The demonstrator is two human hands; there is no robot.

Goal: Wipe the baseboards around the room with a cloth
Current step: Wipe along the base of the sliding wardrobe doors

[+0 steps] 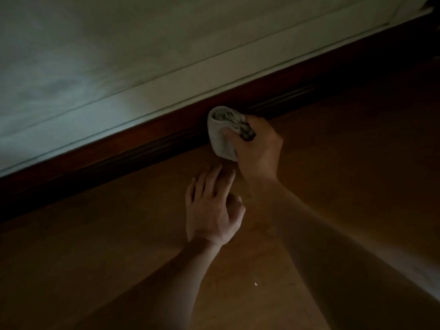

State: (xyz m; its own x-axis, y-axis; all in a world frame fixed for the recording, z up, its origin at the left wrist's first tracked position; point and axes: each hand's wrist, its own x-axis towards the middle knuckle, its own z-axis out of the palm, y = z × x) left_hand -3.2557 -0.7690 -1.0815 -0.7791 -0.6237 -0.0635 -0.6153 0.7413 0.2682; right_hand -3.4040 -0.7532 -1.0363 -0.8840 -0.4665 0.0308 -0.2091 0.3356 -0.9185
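A dark reddish wooden baseboard (133, 148) runs diagonally from the lower left to the upper right, under a pale wall. My right hand (258, 148) is closed around a bunched white cloth (221, 136) with a dark pattern, and the cloth presses against the baseboard near the middle of the frame. My left hand (213, 208) rests flat on the floor just below it, fingers spread and holding nothing.
The brown wooden floor (345, 163) fills the lower half of the dim scene. The pale wall (119, 55) has a raised strip just above the baseboard. A tiny white speck (256, 284) lies on the floor between my forearms.
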